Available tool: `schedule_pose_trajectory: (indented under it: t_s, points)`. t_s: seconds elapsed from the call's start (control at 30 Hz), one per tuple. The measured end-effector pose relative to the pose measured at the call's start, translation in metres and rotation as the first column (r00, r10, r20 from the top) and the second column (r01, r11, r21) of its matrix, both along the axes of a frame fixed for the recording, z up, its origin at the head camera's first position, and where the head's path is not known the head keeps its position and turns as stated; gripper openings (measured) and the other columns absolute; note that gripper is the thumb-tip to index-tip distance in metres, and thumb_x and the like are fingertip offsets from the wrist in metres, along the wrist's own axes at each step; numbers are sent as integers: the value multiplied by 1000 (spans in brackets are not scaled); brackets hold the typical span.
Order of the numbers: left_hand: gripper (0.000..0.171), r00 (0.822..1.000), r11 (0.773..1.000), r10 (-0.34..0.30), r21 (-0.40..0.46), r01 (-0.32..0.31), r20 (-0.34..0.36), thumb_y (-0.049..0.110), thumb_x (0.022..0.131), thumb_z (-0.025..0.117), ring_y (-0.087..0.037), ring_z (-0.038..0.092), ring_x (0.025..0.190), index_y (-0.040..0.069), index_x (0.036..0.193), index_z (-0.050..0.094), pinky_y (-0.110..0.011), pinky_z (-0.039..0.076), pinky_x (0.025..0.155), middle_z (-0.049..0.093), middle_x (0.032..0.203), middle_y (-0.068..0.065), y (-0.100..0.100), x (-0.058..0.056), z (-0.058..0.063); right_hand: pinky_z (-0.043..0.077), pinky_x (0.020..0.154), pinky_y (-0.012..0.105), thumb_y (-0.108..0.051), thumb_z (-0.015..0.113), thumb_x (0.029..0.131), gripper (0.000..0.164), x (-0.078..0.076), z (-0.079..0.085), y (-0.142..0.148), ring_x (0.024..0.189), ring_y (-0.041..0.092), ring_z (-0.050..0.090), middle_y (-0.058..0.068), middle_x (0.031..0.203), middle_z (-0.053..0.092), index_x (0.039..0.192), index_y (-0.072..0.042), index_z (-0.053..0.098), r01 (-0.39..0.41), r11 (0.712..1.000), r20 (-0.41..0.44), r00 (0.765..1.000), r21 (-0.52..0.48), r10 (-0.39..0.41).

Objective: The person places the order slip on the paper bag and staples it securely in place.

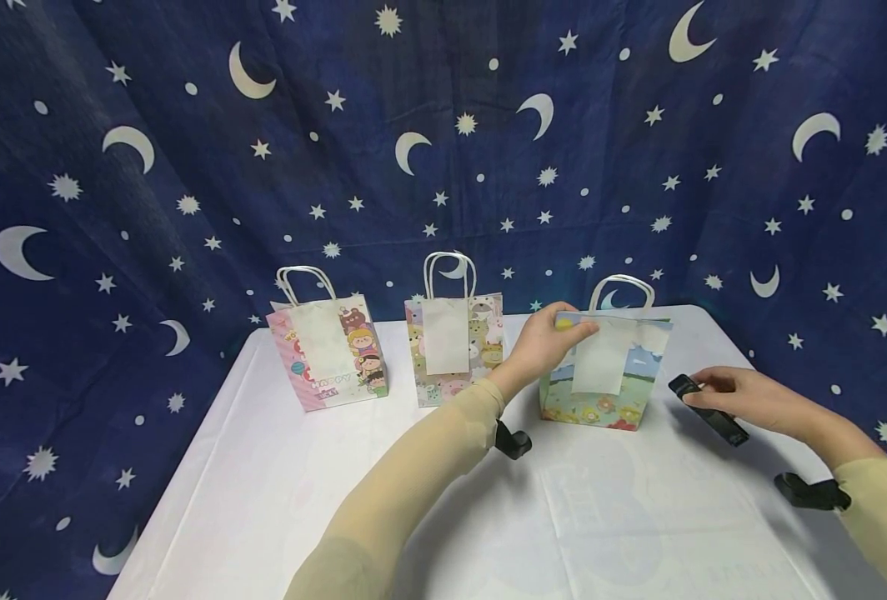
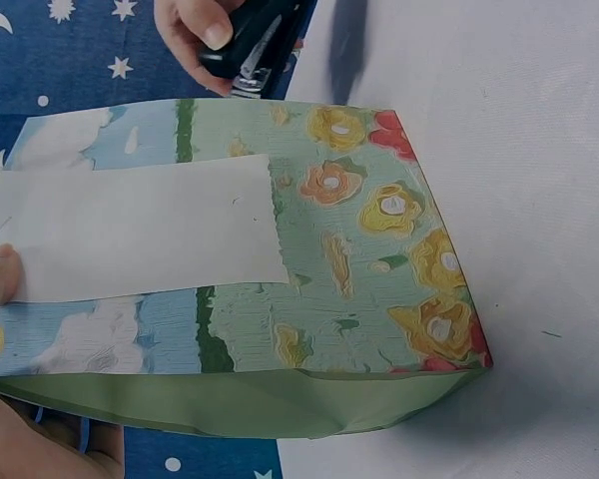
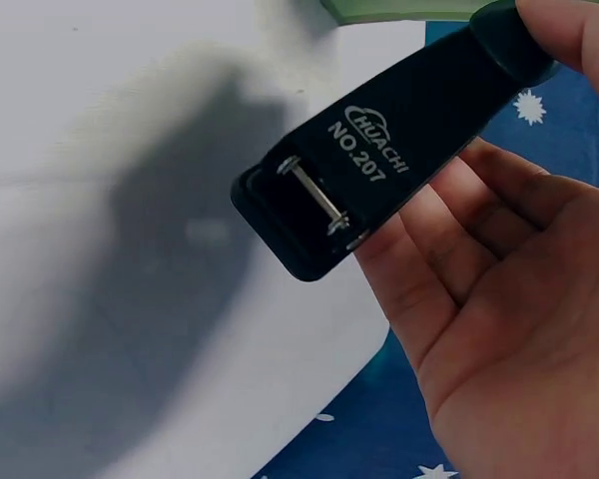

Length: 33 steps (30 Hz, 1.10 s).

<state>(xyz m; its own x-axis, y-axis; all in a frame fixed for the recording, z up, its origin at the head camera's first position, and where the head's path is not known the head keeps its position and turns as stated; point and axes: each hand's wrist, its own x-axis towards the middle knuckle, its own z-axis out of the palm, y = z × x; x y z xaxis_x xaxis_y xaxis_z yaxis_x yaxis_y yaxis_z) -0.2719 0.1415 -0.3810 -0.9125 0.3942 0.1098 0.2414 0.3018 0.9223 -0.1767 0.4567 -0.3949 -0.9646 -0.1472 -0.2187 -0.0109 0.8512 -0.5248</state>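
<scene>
A small paper gift bag (image 1: pixel 601 408) with a flower-and-sky print and white twisted handles stands at the right of the table. My left hand (image 1: pixel 544 342) pinches its upper left edge, with the thumb on the front and fingers behind, as the left wrist view shows. A blank white paper strip (image 1: pixel 599 358) hangs down the bag's front from the top. To the right of the bag, my right hand (image 1: pixel 751 402) holds a black stapler (image 1: pixel 714 414) above the table. In the right wrist view, the stapler (image 3: pixel 379 140) has "HUACHI NO.207" printed on it.
Two more gift bags stand to the left: one with animal faces (image 1: pixel 492 350) in the middle, one pink with cartoon figures (image 1: pixel 293 367) farther left. Both carry white paper strips. A white cloth covers the table (image 1: pixel 263 500); a dark blue star-and-moon curtain (image 1: pixel 443 108) hangs behind.
</scene>
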Motion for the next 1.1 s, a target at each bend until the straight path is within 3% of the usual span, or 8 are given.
schedule_pose_trajectory:
  t_s: [0.1,0.33,0.63,0.87,1.1]
  points:
    - [46,1000,1000,3,-4,-3,1,50,94,72,-8,60,103,20,128,64,-32,53,86,60,138,2,0,0,0,52,76,38,-44,61,101,70,2,-5,1,96,23,57,14,114,63,138,15,47,5,999,26,1000,-43,-4]
    - [44,1000,1000,2,9,-2,-6,48,94,73,-10,60,92,19,126,64,-29,52,77,63,128,2,0,1,1,46,67,33,-38,59,103,64,7,-16,4,75,16,54,4,87,55,139,13,47,30,991,94,995,-132,-17]
    - [48,1000,1000,5,-2,-5,-1,49,94,72,-8,60,101,20,130,63,-32,53,86,59,141,2,0,1,0,55,75,35,-42,56,103,72,11,-26,9,93,21,58,18,120,61,142,18,41,89,979,188,981,-182,-54]
    - [49,1000,1000,3,-7,-3,-9,48,95,72,-9,60,107,18,132,62,-33,53,90,58,143,1,0,2,1,56,78,36,-44,54,104,77,13,-31,9,98,25,62,32,131,55,143,20,36,113,973,239,969,-200,-64]
    - [47,1000,1000,2,-11,-3,-25,48,95,72,-8,59,106,17,130,63,-31,52,88,61,137,1,-1,2,2,56,81,38,-47,53,104,81,13,-35,10,100,26,63,34,132,54,144,21,35,123,976,254,964,-179,-75]
